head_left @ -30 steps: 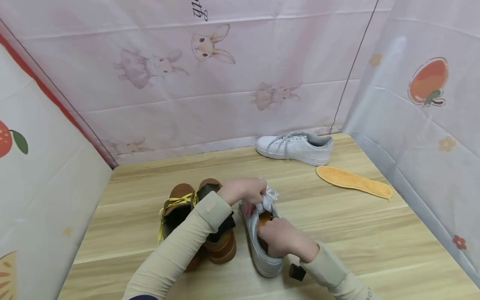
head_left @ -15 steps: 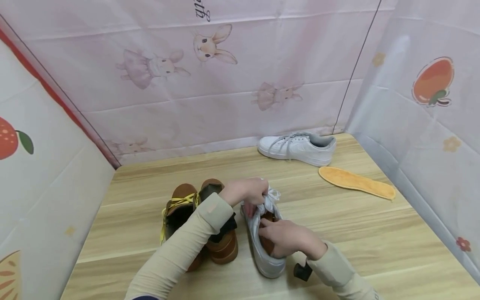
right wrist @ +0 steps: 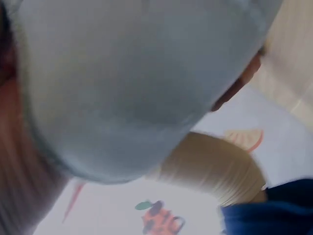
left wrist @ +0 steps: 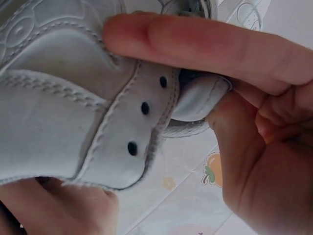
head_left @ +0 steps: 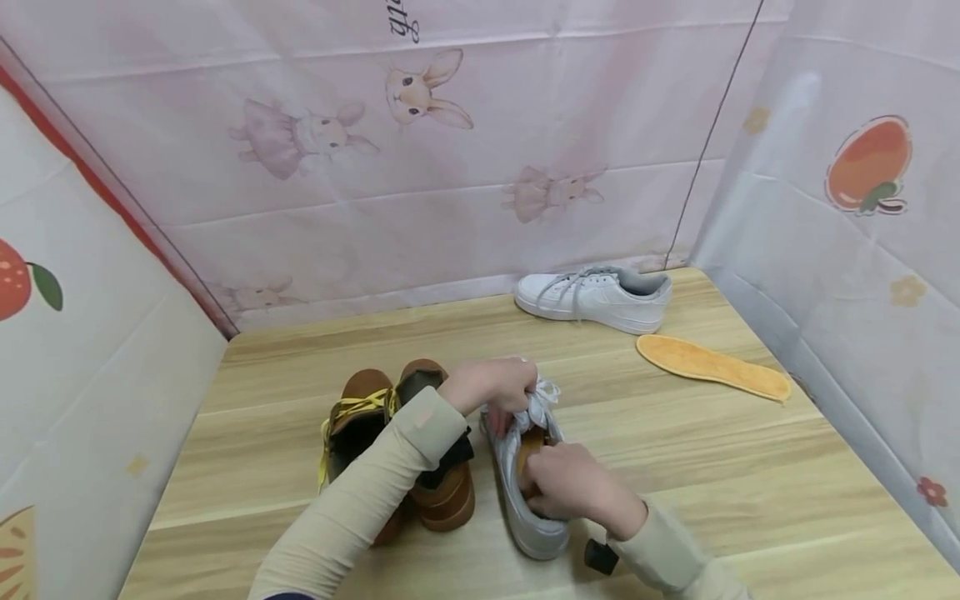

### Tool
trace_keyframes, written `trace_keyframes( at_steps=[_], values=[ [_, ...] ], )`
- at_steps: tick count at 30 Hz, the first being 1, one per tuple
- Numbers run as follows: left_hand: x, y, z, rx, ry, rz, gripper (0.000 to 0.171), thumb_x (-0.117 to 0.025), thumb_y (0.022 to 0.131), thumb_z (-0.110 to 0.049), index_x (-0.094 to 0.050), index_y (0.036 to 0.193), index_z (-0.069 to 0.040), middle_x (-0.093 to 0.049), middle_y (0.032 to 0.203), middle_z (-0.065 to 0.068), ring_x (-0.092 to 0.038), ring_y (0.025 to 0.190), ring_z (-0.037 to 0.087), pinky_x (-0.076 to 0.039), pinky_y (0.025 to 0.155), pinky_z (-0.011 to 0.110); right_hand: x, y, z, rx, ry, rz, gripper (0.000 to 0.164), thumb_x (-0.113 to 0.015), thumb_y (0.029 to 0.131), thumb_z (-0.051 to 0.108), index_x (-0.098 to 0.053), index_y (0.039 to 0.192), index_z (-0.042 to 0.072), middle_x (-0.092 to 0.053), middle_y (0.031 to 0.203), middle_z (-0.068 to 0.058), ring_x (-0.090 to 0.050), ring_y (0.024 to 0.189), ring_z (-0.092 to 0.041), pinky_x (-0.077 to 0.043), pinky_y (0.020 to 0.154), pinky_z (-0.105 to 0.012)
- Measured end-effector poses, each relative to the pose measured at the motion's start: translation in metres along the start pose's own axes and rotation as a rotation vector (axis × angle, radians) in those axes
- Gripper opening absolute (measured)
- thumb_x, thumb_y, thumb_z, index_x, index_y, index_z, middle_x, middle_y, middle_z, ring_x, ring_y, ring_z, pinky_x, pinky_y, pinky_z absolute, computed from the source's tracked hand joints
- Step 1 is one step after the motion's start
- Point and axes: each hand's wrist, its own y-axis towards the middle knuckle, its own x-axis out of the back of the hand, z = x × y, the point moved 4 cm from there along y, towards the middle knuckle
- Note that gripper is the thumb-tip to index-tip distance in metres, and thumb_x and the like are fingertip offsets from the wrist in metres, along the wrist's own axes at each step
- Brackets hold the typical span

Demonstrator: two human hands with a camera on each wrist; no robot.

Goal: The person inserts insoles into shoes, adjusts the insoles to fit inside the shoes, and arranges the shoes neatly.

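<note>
A white lace-up sneaker (head_left: 542,540) stands on the wooden table, toe pointing away. My left hand (head_left: 504,390) grips its front near the laces. Up close in the left wrist view, the thumb and fingers hold the sneaker's tongue (left wrist: 200,100), beside a row of eyelets. My right hand (head_left: 576,485) reaches into the shoe opening from the heel end, over an orange-brown insole (head_left: 531,446). Its fingertips are hidden inside, so I cannot tell whether they pinch the insole. The sneaker's heel (right wrist: 132,88) fills most of the right wrist view.
A pair of brown boots (head_left: 444,500) with yellow laces stands close on the left, partly under my left forearm. Behind, a second white sneaker (head_left: 592,300) lies by the back wall, and a loose orange insole (head_left: 712,367) lies to its right. Printed cloth walls enclose three sides.
My right hand's fingers spread somewhat inside the shoe half a second ago and are now bent again, deeper in the opening. The left hand and the sneaker stay in place.
</note>
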Motion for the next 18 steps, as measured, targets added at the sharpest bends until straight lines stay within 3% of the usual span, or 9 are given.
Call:
trace_keyframes(
  at_steps=[3,7,11,15,18],
  values=[
    [0.000,0.001,0.000,-0.009,0.015,-0.013,0.038,-0.043,0.092,0.002,-0.035,0.057,-0.013,-0.061,0.054,0.010,-0.066,0.052,0.020,-0.042,0.042,0.022,-0.004,0.002,-0.001,-0.120,-0.010,-0.056,0.034,-0.070,0.063,0.008,-0.042,0.048,0.021,-0.032,0.046,0.013,-0.030,0.044,-0.006,-0.026,0.040,-0.024],
    [0.001,0.003,0.000,-0.013,0.012,-0.010,0.035,-0.044,0.091,0.002,-0.044,0.058,-0.010,-0.061,0.053,0.008,-0.066,0.052,0.020,-0.047,0.045,0.025,-0.008,0.005,-0.003,-0.229,-0.006,-0.100,0.033,-0.066,0.060,0.004,-0.041,0.048,0.021,-0.033,0.045,0.011,-0.032,0.044,-0.008,-0.028,0.039,-0.026],
    [0.001,0.003,0.001,-0.012,-0.003,0.003,0.032,-0.043,0.092,0.002,-0.052,0.061,-0.005,-0.066,0.060,0.013,-0.066,0.051,0.022,-0.052,0.048,0.029,-0.008,0.005,0.001,-0.221,-0.072,-0.133,0.031,-0.068,0.063,0.002,-0.045,0.050,0.019,-0.036,0.046,0.008,-0.036,0.043,-0.011,-0.030,0.037,-0.029],
    [-0.001,0.005,0.000,-0.026,-0.003,0.006,0.034,-0.042,0.092,0.002,-0.051,0.060,-0.005,-0.066,0.059,0.013,-0.066,0.051,0.023,-0.051,0.046,0.029,-0.006,0.001,0.009,-0.212,-0.220,-0.177,0.022,-0.069,0.066,0.001,-0.053,0.058,0.014,-0.045,0.052,0.001,-0.045,0.046,-0.019,-0.036,0.037,-0.034],
    [-0.001,0.004,0.002,-0.029,-0.013,0.003,0.036,-0.042,0.091,0.002,-0.047,0.057,-0.008,-0.066,0.059,0.013,-0.066,0.052,0.023,-0.051,0.047,0.029,-0.003,0.000,0.016,-0.201,-0.305,-0.256,0.020,-0.069,0.067,0.002,-0.055,0.058,0.011,-0.047,0.051,0.000,-0.045,0.045,-0.019,-0.037,0.037,-0.033]
  ],
)
